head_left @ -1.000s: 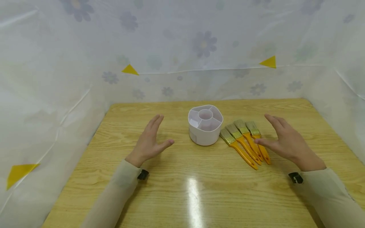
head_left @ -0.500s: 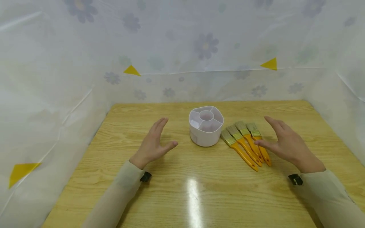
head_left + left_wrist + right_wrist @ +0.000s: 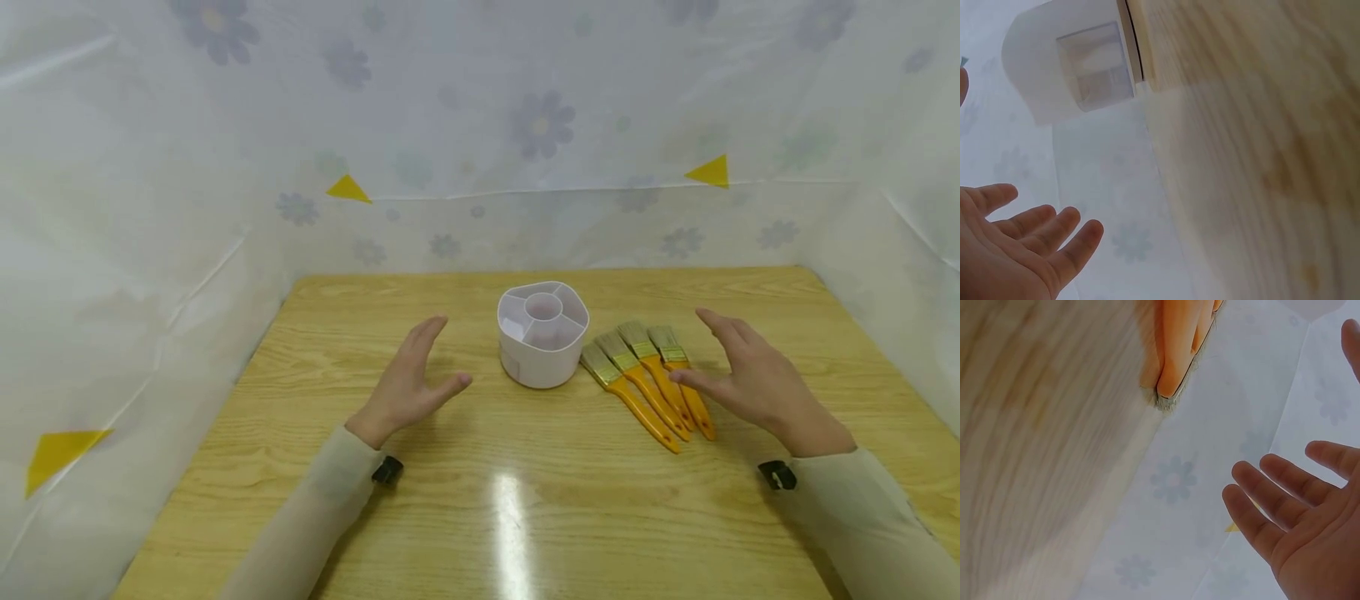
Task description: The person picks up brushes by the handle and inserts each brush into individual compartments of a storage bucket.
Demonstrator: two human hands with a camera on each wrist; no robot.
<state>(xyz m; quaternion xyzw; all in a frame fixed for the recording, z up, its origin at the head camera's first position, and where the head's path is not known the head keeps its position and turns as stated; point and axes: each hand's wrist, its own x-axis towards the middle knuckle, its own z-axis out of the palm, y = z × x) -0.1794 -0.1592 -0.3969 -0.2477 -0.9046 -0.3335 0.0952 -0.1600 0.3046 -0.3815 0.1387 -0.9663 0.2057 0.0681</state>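
Organizer point(image 3: 542, 367), white and divided into compartments around a central round well, stands upright toward the far side of the wooden table point(image 3: 420, 517). Four paintbrushes point(image 3: 654, 398) lie fanned just to its right, bristles pointing away from the person. Thin walls suggest light, stiff, rather slippery plastic, probably best held across opposite outer sides. The brushes are likely light, rigid in the handle and soft at the tip; the orange handles offer the surest hold. Left hand point(image 3: 405, 385) and right hand point(image 3: 761, 385) hold nothing, each with the thumb spread wide from the fingers. Compared with one second earlier, the left hand sits slightly nearer the organizer; the right hand, organizer and brushes keep essentially the same places.
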